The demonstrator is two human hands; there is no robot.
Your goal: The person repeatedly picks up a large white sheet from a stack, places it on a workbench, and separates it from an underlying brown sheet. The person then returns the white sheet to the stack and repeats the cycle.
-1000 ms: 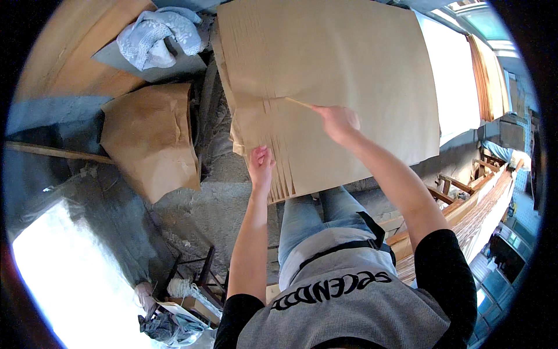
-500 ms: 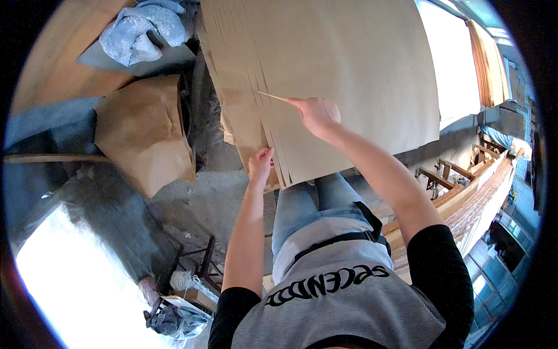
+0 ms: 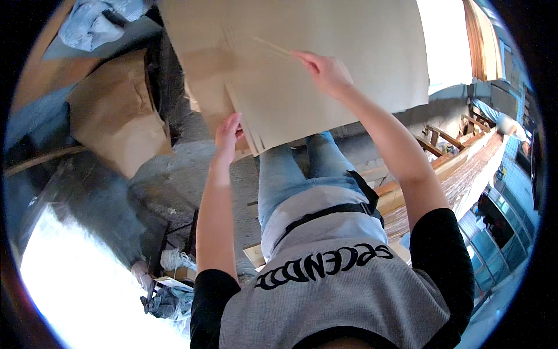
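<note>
Large brown paper sheets [image 3: 325, 35] lie stacked in front of me, their left edges fanned in narrow overlapping steps. Over them my right hand [image 3: 325, 72] is closed on a thin, light wooden stick [image 3: 271, 46], which points to the far left and is blurred. My left hand [image 3: 228, 138] is at the near left corner of the stack, fingers curled and thumb up beside the fanned edges. Whether paper is pinched in those fingers is hidden.
Left of the stack lies a creased brown paper piece [image 3: 119, 113], with a pale blue patterned cloth [image 3: 96, 26] beyond it. Long wooden boards [image 3: 459, 174] run along the right. White cord [image 3: 174, 260] and a dark plastic bag [image 3: 165, 303] are at lower left.
The whole view has shifted, so the sheets appear higher and further left. My right hand with the stick has moved away from the fanned edges, toward the right. My left hand stays near the corner.
</note>
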